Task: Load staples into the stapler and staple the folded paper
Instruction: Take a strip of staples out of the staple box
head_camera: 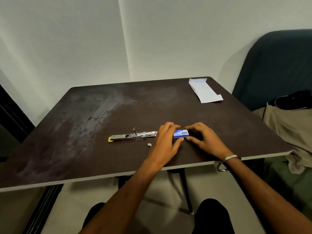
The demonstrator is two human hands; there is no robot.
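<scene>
Your left hand [166,141]: forearm reaching forward, palm down, fingers curled over the top and thumb at the near edge of what you hold. Your right hand [203,138]: just right of the left, fingers bent, index fingertip and thumb pinching the same item's right end. Right wrist: metal bangle [227,162].

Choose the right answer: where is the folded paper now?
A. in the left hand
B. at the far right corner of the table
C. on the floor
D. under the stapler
B: the paper lies alone at the far right corner of the table, away from the opened stapler and both hands.
</scene>
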